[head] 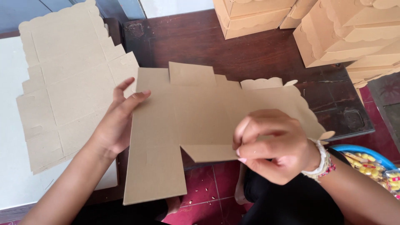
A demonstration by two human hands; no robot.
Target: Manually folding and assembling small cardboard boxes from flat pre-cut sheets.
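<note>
While the flat box blank [183,121] lies held over the near edge of the dark bench [233,50], the folding looks just begun: the right hand [275,146] pinches a flap at 5 o'clock, and the left hand [118,123] rests open-fingered on the blank's 9 o'clock edge. Next, I judge, creasing along the score needs a firm brace. A stack of blanks [66,83] lies at 9 o'clock, finished boxes [346,33] at 2 o'clock.

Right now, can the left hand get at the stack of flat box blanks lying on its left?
Probably yes: the left hand lies open against the flat cardboard blank, and the stack of flat box blanks is just beside it, with nothing between.
</note>
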